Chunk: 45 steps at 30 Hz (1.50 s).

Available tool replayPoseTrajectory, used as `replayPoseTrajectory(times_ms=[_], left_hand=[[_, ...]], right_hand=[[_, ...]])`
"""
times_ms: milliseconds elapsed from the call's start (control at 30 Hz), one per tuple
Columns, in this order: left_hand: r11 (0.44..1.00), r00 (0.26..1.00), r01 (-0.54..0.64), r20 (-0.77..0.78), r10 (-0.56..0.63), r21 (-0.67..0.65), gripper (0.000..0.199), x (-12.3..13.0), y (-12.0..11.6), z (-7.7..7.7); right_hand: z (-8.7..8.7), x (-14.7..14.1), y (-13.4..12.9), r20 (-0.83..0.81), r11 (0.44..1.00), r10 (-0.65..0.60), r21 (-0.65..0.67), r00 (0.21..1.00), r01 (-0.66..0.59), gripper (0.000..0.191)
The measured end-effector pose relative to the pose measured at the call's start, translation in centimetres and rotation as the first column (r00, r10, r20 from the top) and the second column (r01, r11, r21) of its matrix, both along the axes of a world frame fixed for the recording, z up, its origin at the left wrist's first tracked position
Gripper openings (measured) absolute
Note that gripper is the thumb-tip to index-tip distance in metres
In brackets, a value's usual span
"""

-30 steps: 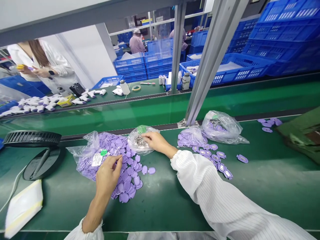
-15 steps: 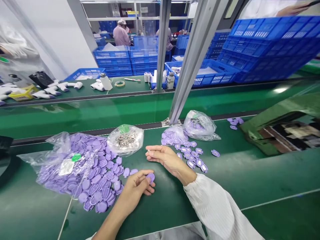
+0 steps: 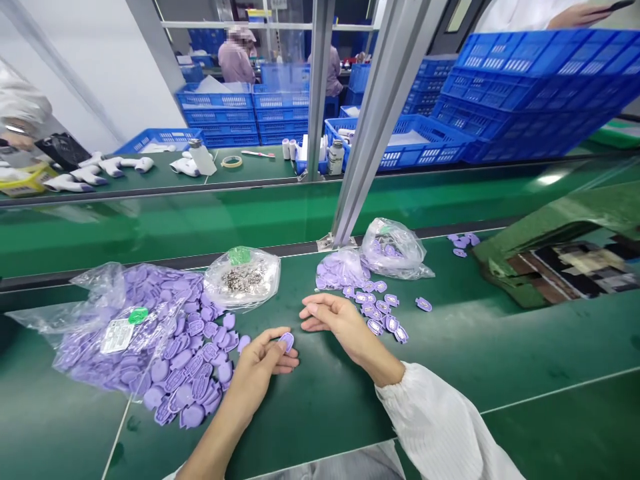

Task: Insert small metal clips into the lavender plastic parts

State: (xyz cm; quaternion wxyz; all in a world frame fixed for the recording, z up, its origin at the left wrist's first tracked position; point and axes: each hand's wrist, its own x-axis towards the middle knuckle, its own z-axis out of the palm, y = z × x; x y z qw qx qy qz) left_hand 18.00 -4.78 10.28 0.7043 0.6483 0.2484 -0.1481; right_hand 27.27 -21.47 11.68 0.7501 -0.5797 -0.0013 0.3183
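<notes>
My left hand [image 3: 257, 367] rests on the green bench, pinching a lilac plastic oval piece [image 3: 287, 341] between thumb and fingers. Beside it lies a heap of similar lilac pieces [image 3: 193, 380], spilling from a clear plastic bag [image 3: 117, 337]. My right hand [image 3: 340, 323] lies curled just below a clear bag of small metal parts [image 3: 243, 279]. Its fingertips hide whether anything is in them. Near that hand lie loose lilac pieces [image 3: 380, 310], by two more clear bags of lilac pieces [image 3: 340, 270] [image 3: 393, 250].
The green workbench [image 3: 320, 407] runs across the view, with a metal post [image 3: 314, 133] at its back edge. A green cloth [image 3: 545, 260] lies at the right. Behind are another bench, stacked blue crates [image 3: 530, 93], and several people.
My right hand has left the bag of metal parts and moved nearer me. My left hand has moved right from the heap with a lilac piece in its fingers. The view has swung left.
</notes>
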Motion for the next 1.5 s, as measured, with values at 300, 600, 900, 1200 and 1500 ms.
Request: replayPoseTrajectory(times_ms=[300,600,900,1200,1500], left_hand=[[0.998,1.000,0.024,0.017,-0.023,-0.054,0.055,0.3,0.4,-0.1],[0.994,0.997,-0.071,0.022,0.073,-0.078,0.051,0.2,0.0,-0.2],[0.977,0.990,-0.136,0.013,0.140,-0.167,0.056,0.1,0.0,-0.3],[0.976,0.994,-0.112,-0.007,0.113,-0.186,0.061,0.1,0.0,0.3],[0.987,0.997,-0.046,0.057,0.056,-0.156,0.054,0.0,0.0,-0.6]], right_hand=[[-1.2,-1.2,-1.2,-0.111,0.993,0.106,0.054,0.988,-0.100,0.047],[-1.3,-1.9,-0.5,-0.120,1.000,-0.003,-0.003,0.993,0.002,0.051],[-1.1,-2.5,-0.2,-0.178,0.998,0.025,-0.052,0.984,-0.034,0.042],[-1.3,-2.5,1.1,-0.156,0.971,0.172,-0.137,0.973,-0.194,0.046],[-1.5,-2.6,2.1,-0.132,0.951,0.172,-0.235,0.976,-0.200,0.039]])
